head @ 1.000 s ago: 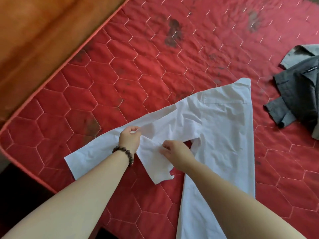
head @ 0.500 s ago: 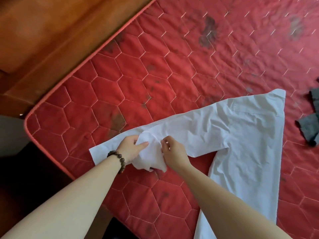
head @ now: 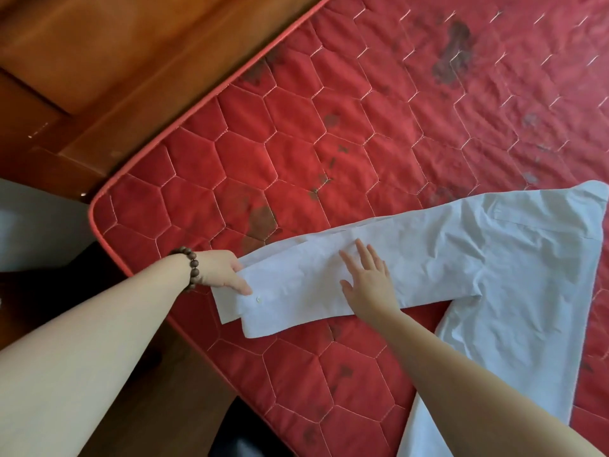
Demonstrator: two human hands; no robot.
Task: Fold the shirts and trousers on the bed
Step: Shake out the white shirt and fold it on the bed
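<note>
While pinned, shirt sleeve (head: 296,285) between hands (head: 370,282).

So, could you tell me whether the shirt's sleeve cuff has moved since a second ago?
Yes. The cuff, bunched between both hands earlier, now lies stretched out flat toward the mattress edge, with the left hand holding its end.

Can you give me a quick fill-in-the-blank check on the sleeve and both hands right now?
1. The white shirt lies on a quilted ____ mattress.
2. The right hand presses flat on the shirt's ____.
3. The left hand holds the cuff, the sleeve's ____ end.
4. The beaded bracelet is on the ____ wrist.

Missing words: red; sleeve; open; left
</note>
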